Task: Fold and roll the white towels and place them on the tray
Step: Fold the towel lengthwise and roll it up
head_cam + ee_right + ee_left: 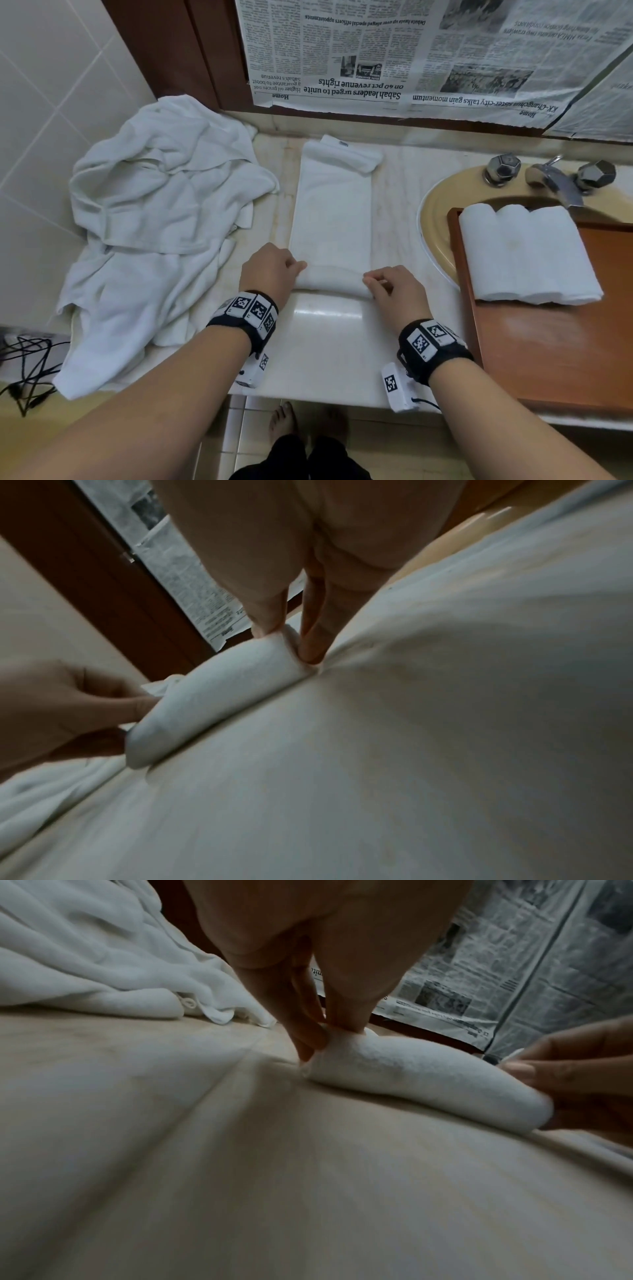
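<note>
Both hands, left (270,269) and right (394,291), reach forward, fingers curled and pinching.

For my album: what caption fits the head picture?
Both hands roll a white towel beside the tray.

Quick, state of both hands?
Left hand: pinching the left end of the towel roll.
Right hand: pinching the roll's right end.

The towel (334,212) under both hands is white terry cloth, nubbly and matt — its rolled near end (424,1077) shows a fine looped pile. The counter (329,342) looks like pale polished stone, glossy with faint veining. The tray (561,349) is reddish-brown wood with a soft sheen. The taps (548,174) are shiny chromed metal — the newspaper (394,51) is thin, matt printed paper.
</note>
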Tool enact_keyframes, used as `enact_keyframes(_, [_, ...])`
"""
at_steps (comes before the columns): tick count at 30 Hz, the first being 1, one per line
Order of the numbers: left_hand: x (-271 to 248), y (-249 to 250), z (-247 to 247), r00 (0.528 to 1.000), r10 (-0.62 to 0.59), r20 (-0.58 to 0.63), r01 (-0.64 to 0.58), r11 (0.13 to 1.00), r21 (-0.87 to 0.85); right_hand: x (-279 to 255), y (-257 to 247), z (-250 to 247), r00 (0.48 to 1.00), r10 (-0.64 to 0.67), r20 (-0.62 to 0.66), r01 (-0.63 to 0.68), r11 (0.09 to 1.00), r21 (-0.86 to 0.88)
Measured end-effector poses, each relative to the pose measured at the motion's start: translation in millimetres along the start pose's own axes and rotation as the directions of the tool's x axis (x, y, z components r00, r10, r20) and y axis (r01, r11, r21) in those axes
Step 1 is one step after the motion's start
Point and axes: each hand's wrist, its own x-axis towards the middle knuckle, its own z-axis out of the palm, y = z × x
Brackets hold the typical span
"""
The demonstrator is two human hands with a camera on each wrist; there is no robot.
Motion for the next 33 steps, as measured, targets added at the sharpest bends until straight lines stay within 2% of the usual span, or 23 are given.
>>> enact_keyframes(2, [-3.6, -4.9, 1.0, 0.998, 0.061, 0.015, -0.061, 0.997, 0.042, -0.9, 1.5, 1.9, 0.999, -0.033, 0.022, 0.034, 0.999, -0.029])
enact_keyframes(4, [-9.5, -11.2, 2.3, 0.993, 0.119, 0.020, -0.120, 0.992, 0.047, -0.5, 5.2, 2.5, 0.994, -0.033, 0.105, 0.037, 0.999, -0.034])
enact_keyframes(7, [-19.0, -22.2, 7.0, 0.979, 0.201, 0.039, -0.202, 0.979, 0.023, 2.3, 8.3, -1.1, 0.971, -0.067, 0.230, 0.101, 0.985, -0.141])
enact_keyframes(10, [-25.0, -35.7, 13.9, 0.955, 0.276, 0.104, -0.283, 0.957, 0.063, 8.8, 8.6, -3.6, 0.963, -0.073, 0.260, 0.136, 0.962, -0.235])
enact_keyframes(12, [-26.3, -42.3, 16.0, 0.947, 0.312, 0.076, -0.316, 0.947, 0.053, 11.8, 8.7, -3.7, 0.964, -0.047, 0.262, 0.120, 0.955, -0.272])
enact_keyframes(15, [-23.5, -47.2, 16.4, 0.939, 0.345, 0.018, -0.345, 0.934, 0.095, 11.5, 14.5, -3.9, 0.967, 0.006, 0.255, 0.055, 0.971, -0.234])
enact_keyframes(20, [-16.7, -54.2, 13.0, 0.935, 0.348, 0.071, -0.355, 0.922, 0.152, 9.1, 23.6, -4.9, 0.973, 0.029, 0.230, 0.030, 0.968, -0.249])
enact_keyframes(23, [-15.5, -56.0, 12.5, 0.938, 0.336, 0.083, -0.344, 0.931, 0.125, 7.3, 26.7, -4.8, 0.977, 0.031, 0.210, 0.015, 0.977, -0.211])
enact_keyframes(25, [-15.9, -55.8, 12.2, 0.950, 0.295, 0.100, -0.303, 0.950, 0.073, 6.6, 25.8, -6.4, 0.978, 0.010, 0.210, 0.029, 0.983, -0.184])
enact_keyframes(29, [-17.3, -56.4, 11.2, 0.965, 0.232, 0.123, -0.229, 0.973, -0.037, 9.7, 20.6, -11.3, 0.964, -0.095, 0.250, 0.151, 0.965, -0.215])
enact_keyframes(33, [-13.9, -51.5, 10.4, 0.978, 0.130, 0.162, -0.120, 0.990, -0.071, 15.5, 12.9, -16.4, 0.952, -0.060, 0.300, 0.125, 0.971, -0.203])
